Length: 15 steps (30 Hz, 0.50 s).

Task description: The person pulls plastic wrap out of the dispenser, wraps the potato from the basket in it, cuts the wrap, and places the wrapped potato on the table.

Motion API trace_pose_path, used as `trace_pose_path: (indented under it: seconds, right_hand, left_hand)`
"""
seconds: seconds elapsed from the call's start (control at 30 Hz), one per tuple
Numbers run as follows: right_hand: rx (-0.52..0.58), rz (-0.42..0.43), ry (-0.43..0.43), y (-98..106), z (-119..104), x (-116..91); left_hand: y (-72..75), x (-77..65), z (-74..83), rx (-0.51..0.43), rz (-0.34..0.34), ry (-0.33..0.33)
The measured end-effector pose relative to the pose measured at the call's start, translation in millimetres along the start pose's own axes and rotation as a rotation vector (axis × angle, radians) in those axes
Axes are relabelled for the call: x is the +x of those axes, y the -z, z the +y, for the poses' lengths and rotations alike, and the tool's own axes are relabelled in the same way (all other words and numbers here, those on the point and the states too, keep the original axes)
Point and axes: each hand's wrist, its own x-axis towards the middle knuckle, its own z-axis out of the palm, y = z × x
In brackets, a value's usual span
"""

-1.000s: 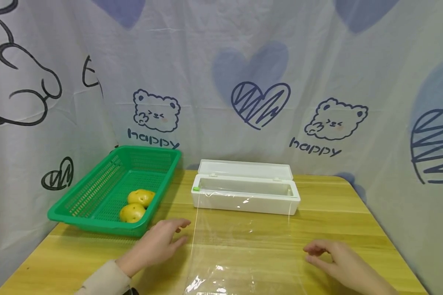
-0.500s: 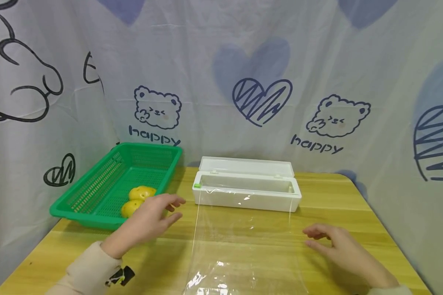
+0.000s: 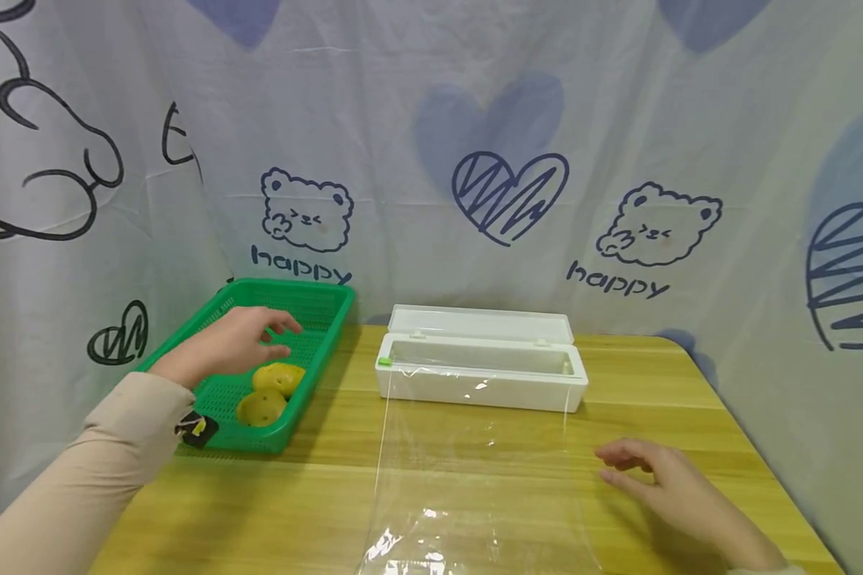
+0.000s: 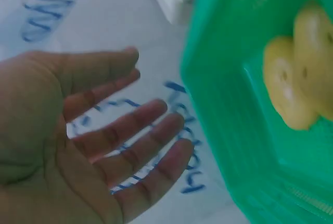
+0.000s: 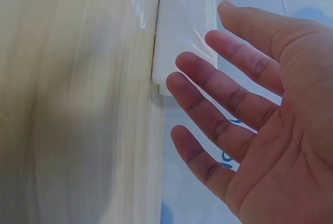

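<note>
My left hand (image 3: 233,339) hovers over the green basket (image 3: 341,319) at the left of the table, fingers loosely spread and holding nothing. Below and to the right of it, two yellow potatoes (image 3: 279,377) lie against the basket's right wall; the left wrist view shows the potatoes (image 4: 291,78) beyond my fingertips. My right hand (image 3: 662,483) is over the right side of the table, its fingers relaxed and apart, with nothing in them. Between the hands, a sheet of clear plastic wrap (image 3: 475,479) stretches toward me from the white wrap dispenser box (image 3: 482,391).
The dispenser's lid (image 3: 478,323) stands raised at the back, and a small green piece (image 3: 384,362) sits at its left front corner. A printed curtain (image 3: 417,200) hangs behind and beside the wooden table (image 3: 683,399).
My left hand has moved up and left, from beside the basket's front right corner to over its inside. My right hand has risen slightly. The potatoes, wrap and box stay put.
</note>
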Motion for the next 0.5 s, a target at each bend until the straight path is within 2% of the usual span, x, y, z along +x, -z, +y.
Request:
trace_pose_path:
  seconds: [0.17,0.37,0.5]
  right_hand:
    - [0.004,-0.033,-0.045,1,2,-1]
    - [0.009,-0.035,-0.057,1,3,-2]
    - [0.014,-0.045,-0.082,1,5,-3]
  left_hand:
    - [-2.3,20.8,-22.8,0.012,-0.117,-0.003]
    - [-7.5,38.8,-42.1,0.025,-0.246,0.010]
    - [-10.6,45.0,-49.5,-0.035,-0.397,0.093]
